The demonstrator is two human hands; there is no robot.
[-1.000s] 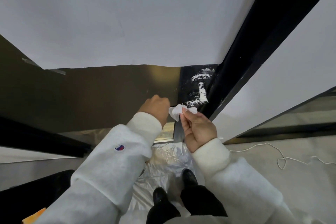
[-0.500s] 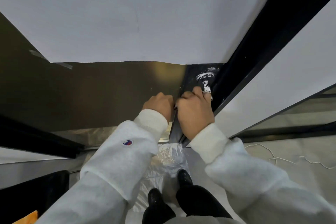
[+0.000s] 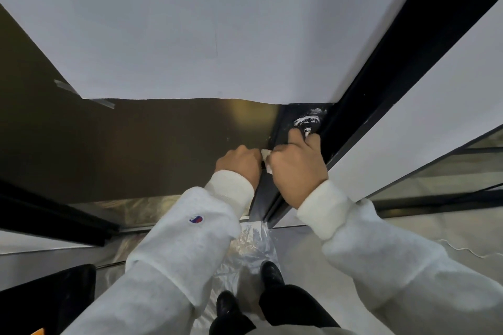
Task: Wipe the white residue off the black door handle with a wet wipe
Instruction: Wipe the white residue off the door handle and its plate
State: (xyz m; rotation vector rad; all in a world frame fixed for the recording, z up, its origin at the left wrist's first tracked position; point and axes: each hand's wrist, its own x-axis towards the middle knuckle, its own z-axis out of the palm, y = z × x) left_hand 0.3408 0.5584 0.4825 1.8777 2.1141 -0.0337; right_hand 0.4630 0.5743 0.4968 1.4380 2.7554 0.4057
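Since the earlier frames, right hand has moved up onto the black door handle and now covers its lower part. Its fingers are closed around the wet wipe, only a white edge of which shows at the thumb side. White residue remains on the handle base just above the fingertips. Left hand is curled into a fist just beside the right, against the door panel; whether it grips anything cannot be told.
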